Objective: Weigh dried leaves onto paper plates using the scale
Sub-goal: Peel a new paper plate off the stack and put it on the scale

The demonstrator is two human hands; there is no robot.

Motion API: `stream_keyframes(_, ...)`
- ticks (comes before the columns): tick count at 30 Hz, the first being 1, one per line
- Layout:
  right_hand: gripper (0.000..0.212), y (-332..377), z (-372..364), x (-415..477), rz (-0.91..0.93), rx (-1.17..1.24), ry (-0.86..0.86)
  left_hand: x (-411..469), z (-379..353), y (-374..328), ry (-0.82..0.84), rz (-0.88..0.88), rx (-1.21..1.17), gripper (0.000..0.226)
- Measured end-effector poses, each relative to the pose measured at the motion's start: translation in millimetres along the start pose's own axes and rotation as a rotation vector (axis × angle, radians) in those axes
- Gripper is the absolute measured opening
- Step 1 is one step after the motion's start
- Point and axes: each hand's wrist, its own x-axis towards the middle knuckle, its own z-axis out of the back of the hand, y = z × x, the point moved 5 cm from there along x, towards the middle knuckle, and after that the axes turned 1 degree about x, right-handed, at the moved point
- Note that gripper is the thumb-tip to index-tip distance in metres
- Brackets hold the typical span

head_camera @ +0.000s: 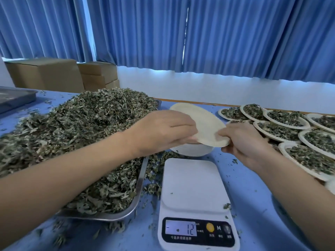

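Note:
An empty paper plate (201,122) is tilted in the air above a stack of white paper plates (192,150). My left hand (163,131) pinches its left edge and my right hand (243,140) pinches its near right edge. In front of the stack sits a white digital scale (194,183) with a bare platform; its display (181,228) reads minus 12. A big heap of dried green leaves (78,134) fills a metal tray (139,192) on the left, under my left forearm.
Several paper plates with leaf portions (288,129) lie overlapping at the right. Loose leaf bits litter the blue table (253,205). Another metal tray (14,98) sits at far left, cardboard boxes (54,75) and blue curtains stand behind.

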Motion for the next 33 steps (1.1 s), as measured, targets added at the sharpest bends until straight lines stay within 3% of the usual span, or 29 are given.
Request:
stream_keyframes(3,0.02,-10.8,-2.0,-20.5,0.07,-0.04,0.053,-9.8,12.3,19.2,-0.117,0.407,-0.055,0.032)
stream_keyframes(4,0.02,-15.2,-4.0,-27.8,0.077,-0.059,0.075,-17.9,13.1,29.1,-0.09,0.567,-0.042,0.031)
stream_keyframes(8,0.014,-27.3,-7.0,-44.6,0.07,-0.159,0.143,-60.1,-2.0,62.0,0.469,1.036,0.028,0.027)
stream_keyframes(10,0.013,-29.8,-4.5,-48.5,0.05,-0.183,0.161,-84.5,-10.2,67.3,0.762,1.169,-0.024,0.039)
stream_keyframes(12,0.013,-33.1,-1.0,-50.1,0.018,-0.239,0.191,-100.3,-17.0,67.4,0.957,1.172,-0.066,0.048)
stream_keyframes(16,0.023,-41.7,5.3,-54.1,0.002,-0.32,0.267,-107.2,-22.6,63.4,1.01,1.09,-0.156,0.049)
stream_keyframes(20,0.041,-39.2,16.4,-50.7,0.149,-0.46,0.069,-110.7,-20.9,61.8,1.075,1.051,-0.219,0.054)
stream_keyframes(23,0.043,-45.8,27.2,-45.5,0.147,-0.366,-0.043,-116.1,-15.1,57.6,1.173,1.025,-0.247,0.065)
stream_keyframes(26,0.046,-50.4,31.0,-43.5,0.141,-0.326,-0.085,-116.3,-11.0,56.0,1.148,1.029,-0.244,0.068)
stream_keyframes(33,0.032,-54.8,19.8,-47.1,0.148,-0.292,-0.079,-108.6,-2.3,54.4,1.101,1.027,-0.214,0.057)
